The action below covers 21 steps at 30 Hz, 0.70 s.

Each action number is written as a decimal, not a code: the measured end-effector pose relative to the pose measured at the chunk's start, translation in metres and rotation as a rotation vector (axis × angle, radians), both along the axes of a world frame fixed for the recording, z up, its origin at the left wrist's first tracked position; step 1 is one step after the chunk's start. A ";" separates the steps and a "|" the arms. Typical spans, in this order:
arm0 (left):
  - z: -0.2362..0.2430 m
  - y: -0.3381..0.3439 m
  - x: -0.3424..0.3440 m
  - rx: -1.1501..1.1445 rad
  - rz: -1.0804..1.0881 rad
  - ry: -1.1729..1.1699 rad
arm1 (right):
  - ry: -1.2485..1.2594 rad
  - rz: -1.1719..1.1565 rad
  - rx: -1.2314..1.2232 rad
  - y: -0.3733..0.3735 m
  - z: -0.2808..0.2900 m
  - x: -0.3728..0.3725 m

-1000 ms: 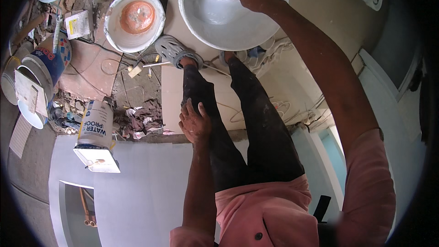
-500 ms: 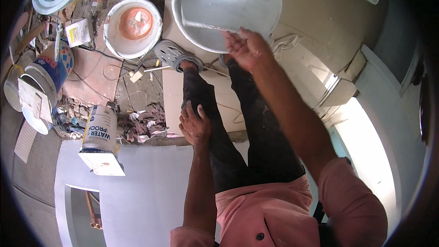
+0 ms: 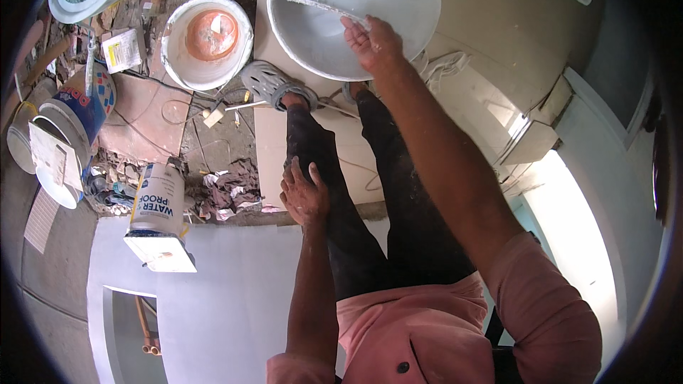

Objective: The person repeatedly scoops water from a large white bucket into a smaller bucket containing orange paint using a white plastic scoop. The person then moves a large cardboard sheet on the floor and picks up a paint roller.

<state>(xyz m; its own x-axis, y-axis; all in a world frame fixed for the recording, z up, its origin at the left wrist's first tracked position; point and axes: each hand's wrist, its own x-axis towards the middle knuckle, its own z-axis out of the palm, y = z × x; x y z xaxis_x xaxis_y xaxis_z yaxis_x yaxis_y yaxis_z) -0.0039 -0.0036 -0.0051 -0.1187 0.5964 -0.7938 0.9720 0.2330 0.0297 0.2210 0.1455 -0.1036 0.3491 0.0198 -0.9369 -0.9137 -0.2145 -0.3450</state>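
Observation:
My right hand point(image 3: 373, 44) is closed on one end of a thin, straight strip point(image 3: 321, 6) coated in white; whether it is a stick or a blade seen edge-on I cannot tell. The strip reaches left over a large round white tub point(image 3: 283, 41). Inside the tub is a pale grey-white, shiny surface. My left hand point(image 3: 306, 195) rests on my left leg near the knee, fingers spread and holding nothing.
Left of the tub stands a white bucket point(image 3: 171, 57) with an orange bowl point(image 3: 212, 34) inside. Paint pails point(image 3: 160, 199), rubble, cords and a crumpled dark cloth point(image 3: 236, 188) lie leftward. A pale rag point(image 3: 445, 70) lies right of the tub.
My right hand has moved up and slightly left over the tub. The strip's far end has swung, so it now slopes down toward my hand. My left hand stays on the leg.

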 end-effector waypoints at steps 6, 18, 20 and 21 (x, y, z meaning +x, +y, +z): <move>0.001 0.001 -0.001 -0.003 -0.001 0.019 | -0.167 1.017 -0.027 0.017 -0.010 0.047; 0.002 0.004 -0.006 0.075 -0.010 -0.004 | -1.064 2.949 0.114 0.055 0.065 0.053; 0.002 0.006 -0.005 0.033 0.004 0.017 | -1.242 3.128 0.203 0.057 0.091 0.060; 0.004 0.007 -0.004 0.032 0.004 0.017 | -1.336 3.216 0.240 0.058 0.107 0.065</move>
<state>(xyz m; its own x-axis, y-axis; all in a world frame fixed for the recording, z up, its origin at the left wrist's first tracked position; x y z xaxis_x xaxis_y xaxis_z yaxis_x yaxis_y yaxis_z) -0.0079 0.0033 -0.0011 -0.1341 0.6213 -0.7720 0.9716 0.2359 0.0211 0.2856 0.2031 0.0033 -0.5577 0.4778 -0.6787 0.7057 0.7034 -0.0847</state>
